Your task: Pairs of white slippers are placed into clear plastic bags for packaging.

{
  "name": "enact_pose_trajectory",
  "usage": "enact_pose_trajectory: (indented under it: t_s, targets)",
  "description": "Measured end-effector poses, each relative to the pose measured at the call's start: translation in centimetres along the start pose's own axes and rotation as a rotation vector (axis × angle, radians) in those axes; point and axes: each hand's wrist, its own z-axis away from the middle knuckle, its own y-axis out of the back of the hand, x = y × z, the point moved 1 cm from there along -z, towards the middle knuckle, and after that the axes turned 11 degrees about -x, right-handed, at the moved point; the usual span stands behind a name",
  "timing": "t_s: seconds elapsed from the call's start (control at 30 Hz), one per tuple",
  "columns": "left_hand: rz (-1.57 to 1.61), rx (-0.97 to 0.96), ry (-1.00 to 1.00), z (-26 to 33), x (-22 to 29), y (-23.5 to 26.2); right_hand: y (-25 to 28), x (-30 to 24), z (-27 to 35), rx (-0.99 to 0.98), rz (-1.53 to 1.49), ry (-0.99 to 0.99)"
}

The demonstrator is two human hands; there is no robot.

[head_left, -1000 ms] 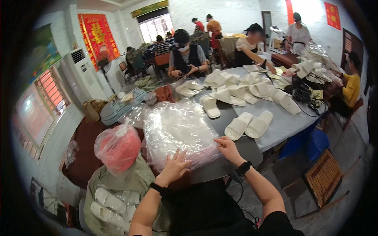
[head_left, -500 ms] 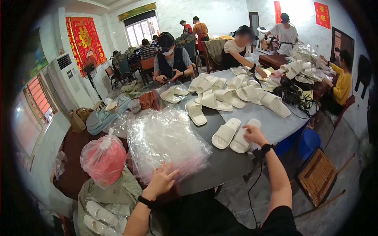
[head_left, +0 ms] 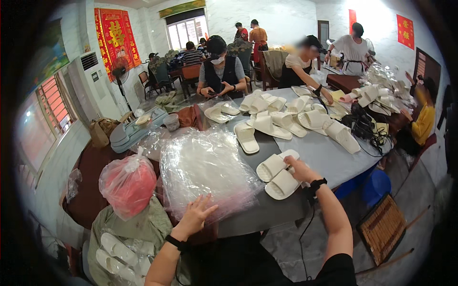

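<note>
A pair of white slippers lies side by side on the grey table: the far slipper (head_left: 271, 167) and the near slipper (head_left: 281, 186). At their inner right side my right hand (head_left: 303, 171) is closed, thumb and fingers gripping where the two meet. My left hand (head_left: 196, 213) rests with fingers spread on the near edge of a stack of clear plastic bags (head_left: 207, 164). Just beyond the pair, a single white slipper (head_left: 246, 138) lies apart, close to a heap of white slippers (head_left: 286, 117).
A tied bag with pink contents (head_left: 128, 186) stands left of the stack. Bagged slippers (head_left: 119, 250) lie on green cloth at lower left. Black cables (head_left: 365, 121) lie at the table's right. Co-workers sit across the table; a blue bin (head_left: 376, 187) stands on the floor.
My right hand has turned the pair so the toes point more to the left, drawing the two slippers together. My left hand stays on the bags. The view has shifted slightly.
</note>
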Motion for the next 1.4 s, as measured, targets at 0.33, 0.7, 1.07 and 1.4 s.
enact_pose_trajectory:
  t_s: [0.33, 0.7, 1.07, 1.4]
  targets:
    - [0.084, 0.072, -0.118, 1.3, -1.2, -0.7, -5.1, -5.2, 4.8, 0.093, -0.065, 0.387]
    - [0.030, 0.125, 0.086, 0.5, 1.0, -0.4, -4.2, -5.6, 8.2, -0.323, -0.421, 0.398]
    - [0.058, 0.189, 0.183, 2.7, 2.7, 1.1, -3.9, -11.6, 13.4, 0.179, -0.344, 0.136]
    - [0.083, 0.257, 0.092, 1.4, 5.7, 0.1, -4.3, -24.0, 15.0, -0.134, -0.240, 0.359]
